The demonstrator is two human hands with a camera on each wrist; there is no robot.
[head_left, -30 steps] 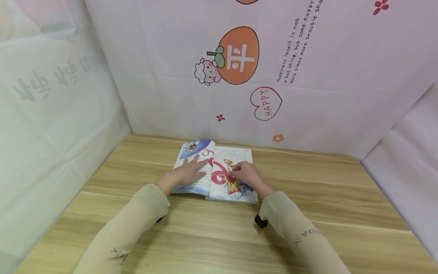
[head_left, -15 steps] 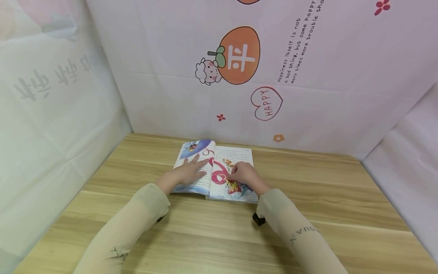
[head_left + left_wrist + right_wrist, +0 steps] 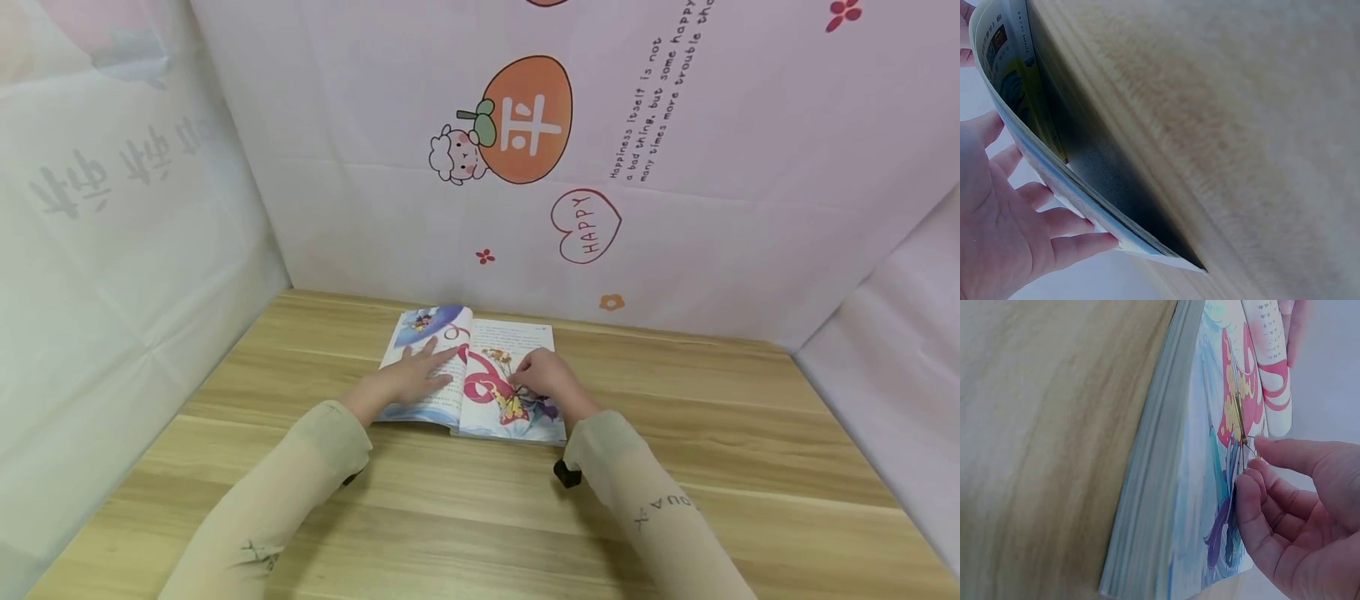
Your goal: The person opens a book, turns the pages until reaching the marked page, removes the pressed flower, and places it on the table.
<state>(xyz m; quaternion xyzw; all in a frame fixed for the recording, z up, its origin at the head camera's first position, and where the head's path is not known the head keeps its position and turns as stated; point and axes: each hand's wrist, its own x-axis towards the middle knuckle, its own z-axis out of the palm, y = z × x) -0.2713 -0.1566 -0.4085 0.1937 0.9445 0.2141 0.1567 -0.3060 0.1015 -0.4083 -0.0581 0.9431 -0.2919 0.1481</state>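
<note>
An open picture book [image 3: 513,333] lies on the wooden table, its left leaves bowed up near the spine. My left hand [image 3: 408,377] rests spread on the left page; in the left wrist view its fingers [image 3: 1085,247] lie straight along the curved leaves. Over the right page, my right hand [image 3: 547,379] has curled fingers, with thumb and fingertips close together beside a red and yellow butterfly [image 3: 512,408]. Thin dark lines show by those fingertips in the right wrist view, and I cannot tell whether the hand pinches something thin there.
The wooden table [image 3: 465,517] stretches around the book on all sides. Behind it hangs a white cloth [image 3: 360,225] with printed fruit, lettering and flowers, and cloth walls [image 3: 112,275] stand at both sides. A small black block [image 3: 567,473] is under the right cuff.
My right hand has shifted a little to the right, its fingertips moving off the pink swirl towards the butterfly. The left hand and the book have stayed in place.
</note>
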